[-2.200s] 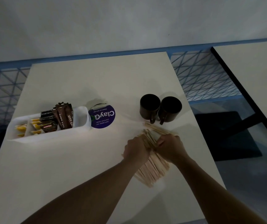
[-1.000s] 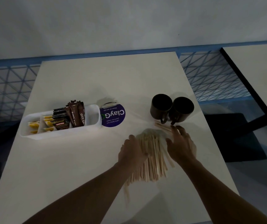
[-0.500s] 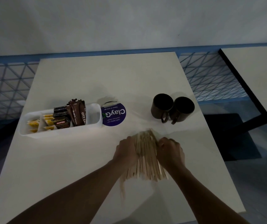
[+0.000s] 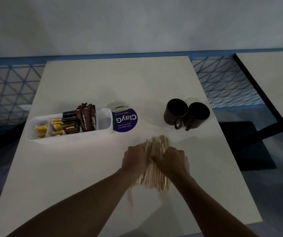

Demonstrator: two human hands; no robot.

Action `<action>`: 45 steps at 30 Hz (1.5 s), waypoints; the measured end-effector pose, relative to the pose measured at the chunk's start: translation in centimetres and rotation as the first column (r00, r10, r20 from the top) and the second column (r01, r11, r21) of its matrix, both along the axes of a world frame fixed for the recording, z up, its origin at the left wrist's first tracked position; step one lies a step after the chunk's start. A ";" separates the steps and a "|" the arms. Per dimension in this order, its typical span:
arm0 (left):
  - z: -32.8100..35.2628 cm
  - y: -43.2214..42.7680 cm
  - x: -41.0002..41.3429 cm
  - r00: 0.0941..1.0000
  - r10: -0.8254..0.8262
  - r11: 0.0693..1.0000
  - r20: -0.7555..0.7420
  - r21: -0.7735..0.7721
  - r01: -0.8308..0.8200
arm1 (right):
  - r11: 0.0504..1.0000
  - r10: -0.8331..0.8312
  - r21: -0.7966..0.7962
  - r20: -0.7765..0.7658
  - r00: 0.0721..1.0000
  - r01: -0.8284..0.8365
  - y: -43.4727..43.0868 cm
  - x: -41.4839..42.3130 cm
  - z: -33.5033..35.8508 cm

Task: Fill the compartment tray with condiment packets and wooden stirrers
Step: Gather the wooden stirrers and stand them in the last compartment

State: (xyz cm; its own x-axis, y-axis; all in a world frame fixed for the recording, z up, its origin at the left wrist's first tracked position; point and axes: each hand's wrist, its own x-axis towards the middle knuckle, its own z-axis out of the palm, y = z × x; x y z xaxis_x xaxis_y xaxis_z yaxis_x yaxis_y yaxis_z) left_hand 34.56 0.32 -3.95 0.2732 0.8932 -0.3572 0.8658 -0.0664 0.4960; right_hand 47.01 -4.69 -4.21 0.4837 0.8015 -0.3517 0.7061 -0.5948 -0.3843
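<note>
A bundle of wooden stirrers (image 4: 156, 168) lies on the white table (image 4: 86, 168), squeezed between both hands. My left hand (image 4: 134, 159) grips it from the left and my right hand (image 4: 172, 161) from the right, fingers curled. One stirrer (image 4: 130, 199) trails loose and blurred below the bundle. The white compartment tray (image 4: 106, 122) stands at the left; it holds yellow packets (image 4: 40, 130), dark Kopiko sachets (image 4: 69, 127) and brown City Cafe sticks (image 4: 86, 119). Its right compartment looks empty.
A round purple ClayGo sign (image 4: 125, 121) sits against the tray's right end. Two dark mugs (image 4: 186, 114) stand side by side at the right. The table's right edge runs close past the mugs; a second table (image 4: 274, 79) is at far right.
The spread stirrers have been pushed together into a tight bundle. Both hands went from flat and apart to curled and pressed against its two sides.
</note>
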 end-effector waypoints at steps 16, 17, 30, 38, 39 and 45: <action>1.3 1.2 -1.4 0.985 0.102 0.987 0.136 -0.135 -0.084 | 0.997 -0.071 0.017 -0.114 0.991 0.073 0.8 -0.4 1.0; 1.5 1.3 -1.6 0.983 0.105 0.985 0.153 -0.149 -0.082 | 0.997 -0.064 0.026 -0.120 0.991 0.067 0.9 -0.4 1.3; 5.4 5.4 -3.9 0.775 0.404 0.864 0.486 -0.481 -0.149 | 0.950 -0.133 0.160 -0.572 0.810 0.269 5.3 -1.4 4.4; 7.9 9.0 -7.0 0.623 0.470 0.874 0.625 -0.427 -0.231 | 0.944 -0.016 0.204 -0.757 0.653 0.260 9.8 -5.3 6.9; 7.9 9.6 -7.5 0.618 0.464 0.882 0.635 -0.394 -0.258 | 0.940 -0.001 0.221 -0.761 0.649 0.261 10.5 -5.9 7.2; 8.3 11.9 -9.8 0.649 0.414 0.881 0.639 -0.102 -0.462 | 0.886 0.035 0.286 -0.825 0.564 0.364 14.3 -9.1 8.5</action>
State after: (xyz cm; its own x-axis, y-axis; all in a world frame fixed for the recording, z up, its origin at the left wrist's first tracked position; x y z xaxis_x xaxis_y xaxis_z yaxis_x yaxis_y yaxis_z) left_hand 24.73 12.23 4.30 -0.0190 0.9818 -0.1888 0.2922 0.1860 0.9381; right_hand 37.89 9.63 4.32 0.3034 0.8898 -0.3409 -0.1033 -0.3249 -0.9401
